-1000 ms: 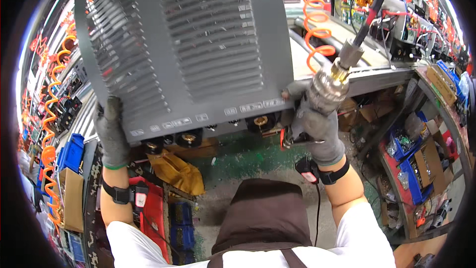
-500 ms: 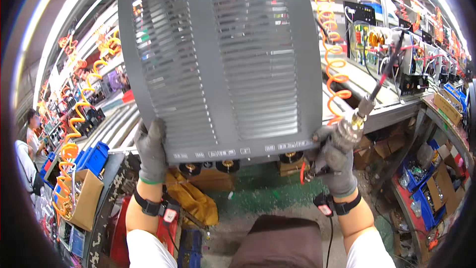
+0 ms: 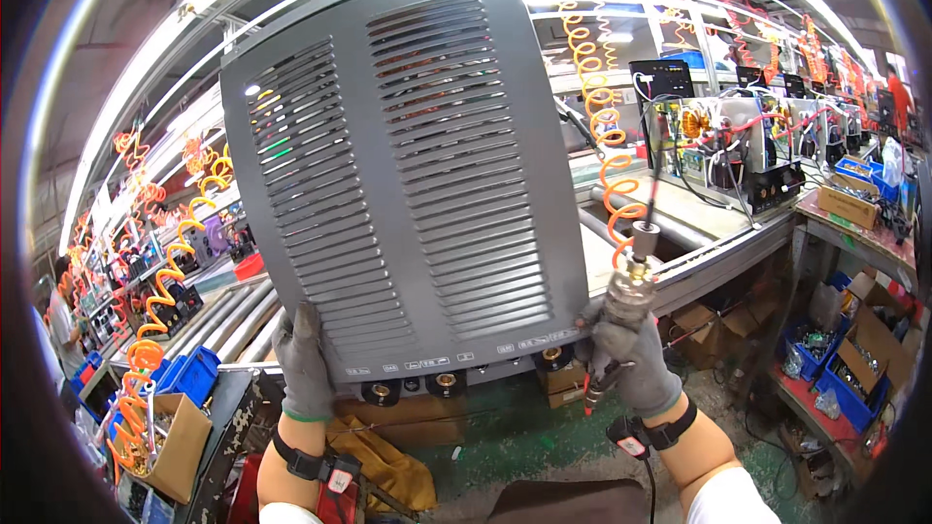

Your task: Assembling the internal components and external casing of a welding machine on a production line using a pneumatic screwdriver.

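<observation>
While closed: both gloved grips [image 3: 303,361] [image 3: 629,369] on grey housing [image 3: 408,175].

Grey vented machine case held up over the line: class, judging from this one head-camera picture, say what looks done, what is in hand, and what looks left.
Done: the grey vented case is closed, with brass sockets along its lower edge. In hand: the gloved left hand grips its lower left corner; the gloved right hand steadies the lower right corner while holding a pneumatic driver on a coiled orange hose. Left: the case is lifted clear of the conveyor, not set down anywhere.
</observation>
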`<action>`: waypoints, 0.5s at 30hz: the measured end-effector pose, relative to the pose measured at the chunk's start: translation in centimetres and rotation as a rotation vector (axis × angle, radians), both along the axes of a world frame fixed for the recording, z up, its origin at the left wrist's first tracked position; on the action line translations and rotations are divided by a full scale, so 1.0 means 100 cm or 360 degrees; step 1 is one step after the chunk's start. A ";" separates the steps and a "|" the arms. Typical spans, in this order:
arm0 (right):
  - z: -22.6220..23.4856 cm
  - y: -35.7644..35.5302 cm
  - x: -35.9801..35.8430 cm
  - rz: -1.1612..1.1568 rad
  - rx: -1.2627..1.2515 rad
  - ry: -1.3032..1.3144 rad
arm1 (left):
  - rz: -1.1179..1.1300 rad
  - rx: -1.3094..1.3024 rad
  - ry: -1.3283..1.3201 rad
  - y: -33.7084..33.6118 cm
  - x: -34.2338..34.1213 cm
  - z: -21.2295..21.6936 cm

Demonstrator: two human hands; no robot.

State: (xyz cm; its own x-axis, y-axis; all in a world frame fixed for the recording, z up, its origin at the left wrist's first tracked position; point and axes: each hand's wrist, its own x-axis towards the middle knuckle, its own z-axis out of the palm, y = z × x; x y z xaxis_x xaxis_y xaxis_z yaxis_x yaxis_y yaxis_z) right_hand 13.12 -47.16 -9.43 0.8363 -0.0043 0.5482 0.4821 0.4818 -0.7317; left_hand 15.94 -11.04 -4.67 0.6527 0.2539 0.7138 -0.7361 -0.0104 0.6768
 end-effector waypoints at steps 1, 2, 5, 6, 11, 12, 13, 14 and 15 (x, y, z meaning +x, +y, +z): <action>0.003 0.001 0.001 0.0029 -0.0057 -0.0026 | 0.0022 0.0007 -0.0001 0.001 0.001 0.002; 0.004 0.001 0.002 0.0002 -0.0098 -0.0071 | 0.0045 0.0011 -0.0006 0.002 0.003 0.003; 0.002 0.002 0.006 0.0007 0.0005 0.0032 | -0.0030 -0.0065 -0.0054 0.003 0.008 0.001; -0.001 0.002 0.006 -0.0014 -0.0014 0.0013 | 0.0020 -0.0060 -0.0054 0.003 0.009 0.000; -0.011 0.004 0.007 -0.0065 -0.0035 -0.0084 | 0.0051 0.0025 -0.0131 0.002 0.007 -0.003; -0.012 0.005 0.007 -0.0036 0.0028 -0.0063 | 0.0037 0.0052 -0.0106 0.001 0.006 -0.003; -0.011 0.006 0.007 -0.0053 0.0016 -0.0045 | 0.0003 0.0006 -0.0156 -0.001 0.006 -0.002; -0.010 0.006 0.008 -0.0049 0.0016 -0.0045 | -0.0030 -0.0041 -0.0207 -0.003 0.005 -0.002; -0.008 0.006 0.008 -0.0043 0.0012 -0.0046 | -0.0133 -0.0066 -0.0273 -0.005 0.005 -0.001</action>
